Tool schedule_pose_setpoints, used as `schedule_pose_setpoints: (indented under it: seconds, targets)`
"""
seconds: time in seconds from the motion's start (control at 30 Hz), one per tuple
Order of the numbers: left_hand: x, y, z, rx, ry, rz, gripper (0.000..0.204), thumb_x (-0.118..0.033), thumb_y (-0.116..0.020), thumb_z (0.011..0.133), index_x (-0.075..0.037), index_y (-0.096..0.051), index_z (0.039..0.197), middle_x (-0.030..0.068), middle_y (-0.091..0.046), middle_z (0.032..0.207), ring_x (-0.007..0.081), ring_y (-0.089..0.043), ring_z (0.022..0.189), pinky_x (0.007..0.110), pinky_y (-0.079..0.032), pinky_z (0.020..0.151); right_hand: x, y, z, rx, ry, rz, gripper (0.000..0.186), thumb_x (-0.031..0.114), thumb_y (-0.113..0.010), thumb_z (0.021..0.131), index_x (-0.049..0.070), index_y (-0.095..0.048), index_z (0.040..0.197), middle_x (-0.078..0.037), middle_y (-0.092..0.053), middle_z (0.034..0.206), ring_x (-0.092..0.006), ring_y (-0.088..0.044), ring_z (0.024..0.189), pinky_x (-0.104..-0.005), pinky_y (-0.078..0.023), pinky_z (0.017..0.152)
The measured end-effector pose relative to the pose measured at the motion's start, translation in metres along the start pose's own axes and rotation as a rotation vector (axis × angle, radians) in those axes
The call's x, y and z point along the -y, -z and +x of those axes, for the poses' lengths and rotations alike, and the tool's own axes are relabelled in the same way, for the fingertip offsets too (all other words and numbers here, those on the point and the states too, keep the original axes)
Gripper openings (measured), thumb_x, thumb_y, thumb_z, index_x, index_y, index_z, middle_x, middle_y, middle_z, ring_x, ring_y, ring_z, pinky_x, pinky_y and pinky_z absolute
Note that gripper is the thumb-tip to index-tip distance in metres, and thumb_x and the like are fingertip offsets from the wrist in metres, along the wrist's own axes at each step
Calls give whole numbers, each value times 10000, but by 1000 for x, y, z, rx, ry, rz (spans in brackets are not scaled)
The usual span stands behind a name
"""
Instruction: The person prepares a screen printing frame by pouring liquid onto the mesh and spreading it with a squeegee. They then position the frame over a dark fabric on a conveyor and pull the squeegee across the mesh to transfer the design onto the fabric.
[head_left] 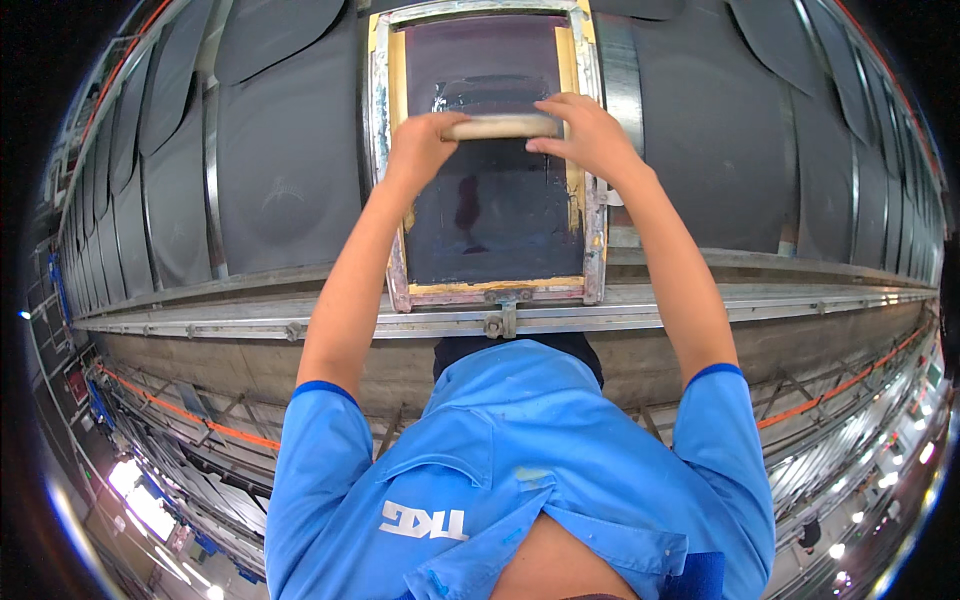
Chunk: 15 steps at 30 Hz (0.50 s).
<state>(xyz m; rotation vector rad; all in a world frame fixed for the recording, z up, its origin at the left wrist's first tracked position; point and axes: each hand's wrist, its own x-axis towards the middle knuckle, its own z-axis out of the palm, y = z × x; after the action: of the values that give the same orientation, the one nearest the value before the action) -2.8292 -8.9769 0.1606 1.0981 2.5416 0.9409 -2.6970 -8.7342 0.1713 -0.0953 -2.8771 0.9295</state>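
A squeegee (500, 126) with a pale, rounded handle lies crosswise over a printing screen (495, 210). My left hand (424, 150) is closed round the handle's left end. At the other end my right hand (592, 142) holds it more loosely, thumb on the near side and fingers on the far side. The squeegee's blade is hidden under the handle. Dark, glossy ink (485, 95) shows wet streaks on the mesh beyond the handle. Nearer me, the mesh has a reddish dark patch. Yellowish tape lines the inside of the screen's stained metal frame (396, 270).
Dark grey sheets (285, 170) lie along the long table to both sides, some with curled edges. A metal rail (240, 325) runs along the near edge, with a clamp (505, 318) at the frame. Further tables and orange lines (200, 415) lie behind me.
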Motion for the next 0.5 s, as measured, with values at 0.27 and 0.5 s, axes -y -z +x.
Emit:
schedule_pose_setpoints:
  seconds: [0.27,0.5]
  targets:
    - [15,-26,-47,40,-42,9,446,23,-734,699,-114,-756,1123,107,-739,1113,293,-708,1028,373,-565,907,1,-62,-64,-19,-57,82,460,20,-744,753,32,-667,1206,-149,-658,1210,-352,-602,1149,-425,-492,1004]
    - [0,-34,-133,64,-50,74,523,63,-730,683,-148,-746,1162,60,-721,1215,276,-665,1176,384,-530,1012,46,-60,-130,73,-121,117,509,9,-754,744,35,-650,1241,-132,-614,1281,-337,-592,1183,-419,-504,1007]
